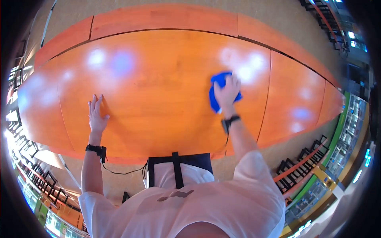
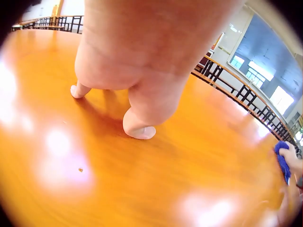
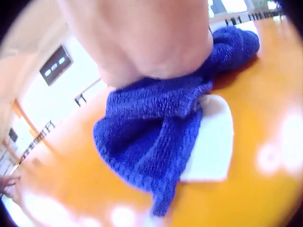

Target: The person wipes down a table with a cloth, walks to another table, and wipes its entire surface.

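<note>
A crumpled blue terry cloth [image 3: 147,127] lies on the glossy orange wooden table [image 1: 158,99], right of the middle. My right hand [image 1: 227,92] grips it from above, the cloth bunched beneath the palm and sticking out on both sides. From under one fold a flat white piece [image 3: 213,142] shows, lying on the tabletop. My left hand [image 1: 97,116] is on the left part of the table, fingers spread and pointing away from me. In the left wrist view its thumb [image 2: 139,127] touches the wood, and the palm hides most of its fingers.
A small dark speck [image 2: 80,170] sits on the wood near the left hand. Long orange benches [image 1: 162,19] run along the table's far side. Black straps and a cable [image 1: 123,173] hang by my body at the near edge.
</note>
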`<action>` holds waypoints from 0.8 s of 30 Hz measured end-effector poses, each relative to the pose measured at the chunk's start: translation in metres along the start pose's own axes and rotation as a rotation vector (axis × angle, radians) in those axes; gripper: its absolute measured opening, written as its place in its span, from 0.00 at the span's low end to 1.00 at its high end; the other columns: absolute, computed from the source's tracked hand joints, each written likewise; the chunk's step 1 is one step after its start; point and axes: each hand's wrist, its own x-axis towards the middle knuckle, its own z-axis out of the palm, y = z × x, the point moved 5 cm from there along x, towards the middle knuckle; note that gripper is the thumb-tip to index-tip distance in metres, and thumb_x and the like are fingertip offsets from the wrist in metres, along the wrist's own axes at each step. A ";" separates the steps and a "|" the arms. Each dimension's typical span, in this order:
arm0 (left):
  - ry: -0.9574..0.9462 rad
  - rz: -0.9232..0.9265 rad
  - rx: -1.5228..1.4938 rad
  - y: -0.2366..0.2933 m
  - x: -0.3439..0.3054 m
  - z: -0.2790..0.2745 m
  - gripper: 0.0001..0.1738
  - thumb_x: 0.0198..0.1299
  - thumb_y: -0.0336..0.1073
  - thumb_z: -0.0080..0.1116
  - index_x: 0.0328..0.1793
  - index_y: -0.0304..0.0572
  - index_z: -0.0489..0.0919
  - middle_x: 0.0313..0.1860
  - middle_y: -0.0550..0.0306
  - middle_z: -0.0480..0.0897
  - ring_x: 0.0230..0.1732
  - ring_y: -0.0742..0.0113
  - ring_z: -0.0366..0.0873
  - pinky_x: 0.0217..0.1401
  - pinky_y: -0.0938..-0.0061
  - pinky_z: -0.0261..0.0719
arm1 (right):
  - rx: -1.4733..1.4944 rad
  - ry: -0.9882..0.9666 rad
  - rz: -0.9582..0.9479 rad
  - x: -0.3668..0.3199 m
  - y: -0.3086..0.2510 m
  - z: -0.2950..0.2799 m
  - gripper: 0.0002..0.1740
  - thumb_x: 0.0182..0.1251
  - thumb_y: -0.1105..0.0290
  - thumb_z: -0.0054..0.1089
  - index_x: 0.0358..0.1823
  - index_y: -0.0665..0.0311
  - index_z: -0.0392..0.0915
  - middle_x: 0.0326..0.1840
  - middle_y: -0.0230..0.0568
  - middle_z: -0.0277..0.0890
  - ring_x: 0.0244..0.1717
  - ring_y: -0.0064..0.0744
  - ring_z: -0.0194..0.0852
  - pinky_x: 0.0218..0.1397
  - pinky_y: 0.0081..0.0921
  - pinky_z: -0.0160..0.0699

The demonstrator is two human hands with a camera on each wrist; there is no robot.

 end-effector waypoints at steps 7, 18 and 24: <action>0.109 0.055 0.178 0.009 0.001 0.011 0.54 0.55 0.21 0.71 0.89 0.59 0.64 0.91 0.48 0.58 0.91 0.36 0.51 0.89 0.43 0.61 | -0.066 -0.012 0.097 0.168 0.029 0.042 0.19 0.59 0.55 0.73 0.48 0.56 0.84 0.55 0.44 0.82 0.56 0.61 0.76 0.59 0.58 0.75; 0.124 0.422 -0.116 0.352 -0.098 0.174 0.30 0.72 0.40 0.55 0.80 0.46 0.74 0.84 0.49 0.70 0.88 0.36 0.58 0.89 0.32 0.46 | 0.061 -0.378 -0.091 -0.206 0.040 -0.089 0.23 0.53 0.55 0.76 0.48 0.55 0.83 0.52 0.47 0.77 0.53 0.59 0.71 0.55 0.56 0.70; 0.135 0.358 0.119 0.364 -0.104 0.208 0.31 0.72 0.43 0.53 0.80 0.46 0.75 0.86 0.51 0.68 0.90 0.33 0.52 0.89 0.25 0.37 | 0.035 -0.142 -0.041 0.000 0.076 -0.024 0.28 0.52 0.55 0.79 0.53 0.58 0.81 0.54 0.49 0.77 0.55 0.60 0.71 0.59 0.56 0.73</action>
